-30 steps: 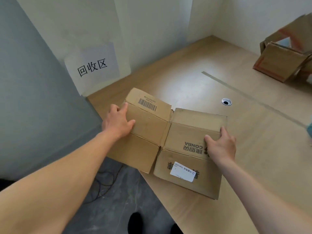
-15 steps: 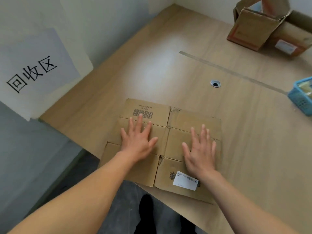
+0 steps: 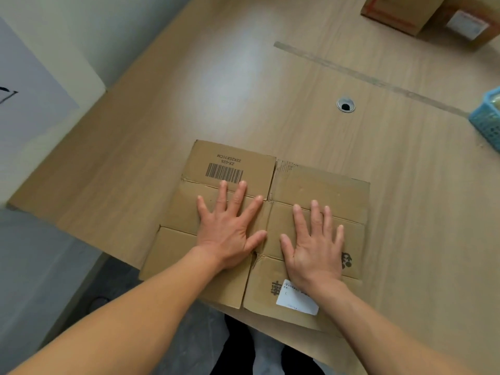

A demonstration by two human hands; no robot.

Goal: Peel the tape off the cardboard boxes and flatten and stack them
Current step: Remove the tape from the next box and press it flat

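Here the flattened cardboard box (image 3: 319,190) lies flat on the wooden table (image 3: 243,90), at its near edge, with the 2 near flaps jutting out past the edge above the grey floor (image 3: 194,347). Both hands are laid palm-down on it with the fingers straight and spread, gripping nothing. The left hand (image 3: 230,234) rests on the left half of the box, its fingertips reaching the fold just below the flap that carries a printed barcode (image 3: 224,173). The right hand (image 3: 315,250) rests on the right half, just beside the left hand. The 2 thumbs lie close on either side of the box's middle crease without touching. A white label (image 3: 296,301) is stuck on the near right flap, just beside the right wrist and next to black printed characters.

Farther along the table, well apart from the box, a round cable hole (image 3: 345,105) with a metal ring sits in the surface. A long grey strip (image 3: 365,74) runs slantwise across the wood. At the right edge of the view stands a blue plastic basket (image 3: 487,120), only partly visible. At the top right, 2 more cardboard boxes (image 3: 400,14) stand touching each other, cut off by the frame. On the wall to the left hangs a white sheet (image 3: 27,104) with a bit of black writing showing.
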